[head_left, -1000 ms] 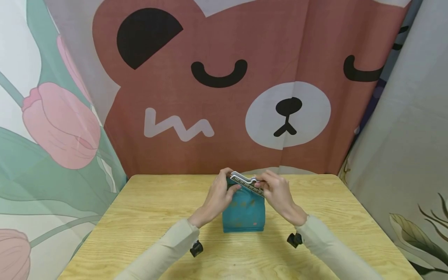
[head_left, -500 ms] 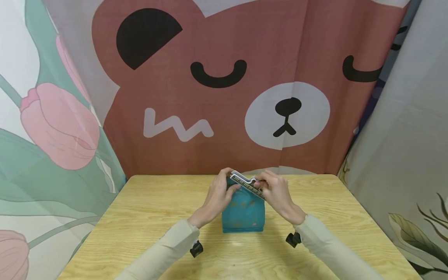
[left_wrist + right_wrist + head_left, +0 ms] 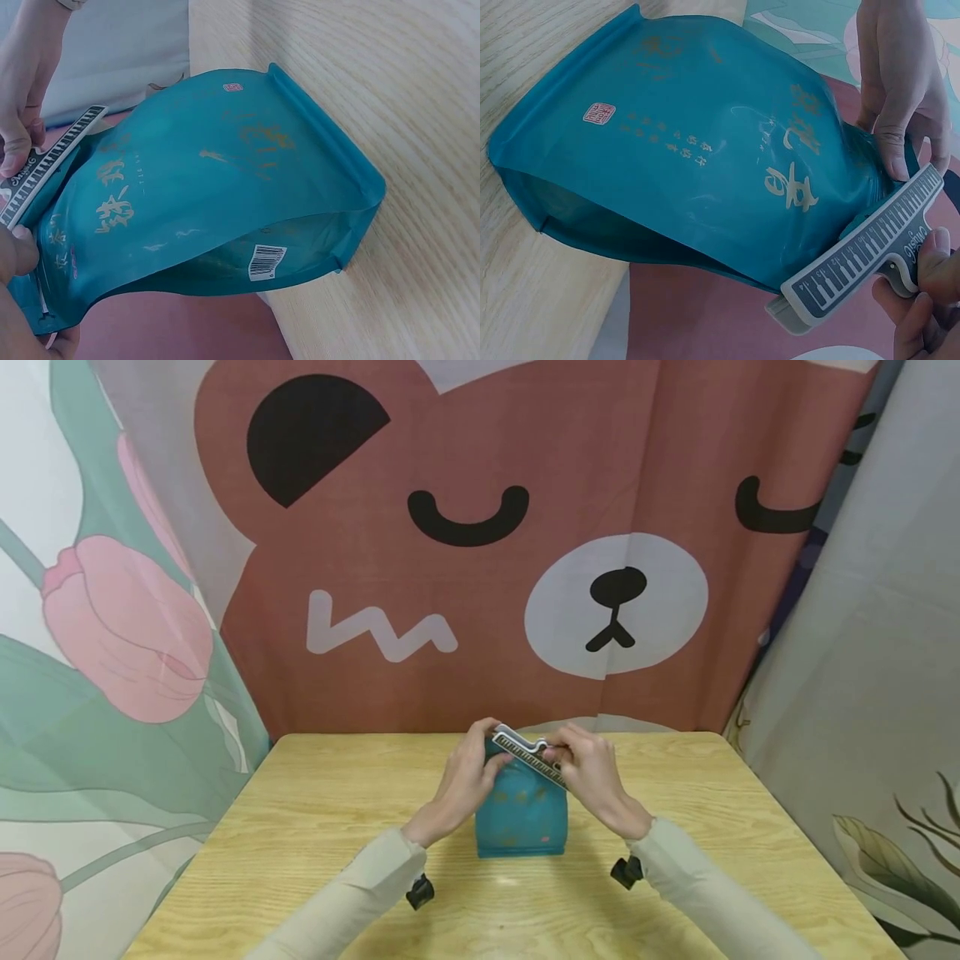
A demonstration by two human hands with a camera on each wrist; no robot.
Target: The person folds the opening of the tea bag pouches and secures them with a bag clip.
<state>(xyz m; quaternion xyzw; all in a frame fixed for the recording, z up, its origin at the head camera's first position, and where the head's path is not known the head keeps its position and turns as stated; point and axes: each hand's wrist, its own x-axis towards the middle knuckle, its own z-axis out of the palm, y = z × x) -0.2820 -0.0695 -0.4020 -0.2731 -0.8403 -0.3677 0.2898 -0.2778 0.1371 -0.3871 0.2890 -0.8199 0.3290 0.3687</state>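
A teal pouch bag (image 3: 521,822) with gold characters stands upright on the table. Across its top lies a bag clip (image 3: 525,758) with a piano-key pattern, slanting down to the right. My left hand (image 3: 468,772) pinches the bag's upper left corner between thumb and fingers, at the clip's higher end. My right hand (image 3: 596,777) pinches the clip's handle, thumb on the patterned side in the right wrist view. There, the clip (image 3: 855,255) overlaps the bag's gathered top, with its lower end sticking out past the bag's edge. A barcode shows on the bag's side (image 3: 266,262).
The wooden table (image 3: 337,860) carries the bag near its far edge. Behind it hangs a curtain (image 3: 480,585) with a bear print. Flowered cloth (image 3: 127,627) hangs at the left and a pale curtain (image 3: 847,693) at the right.
The clip's right end sits slightly lower across the bag's top, and my right wrist has shifted a little leftward. Both hands keep their holds; the bag stays in place.
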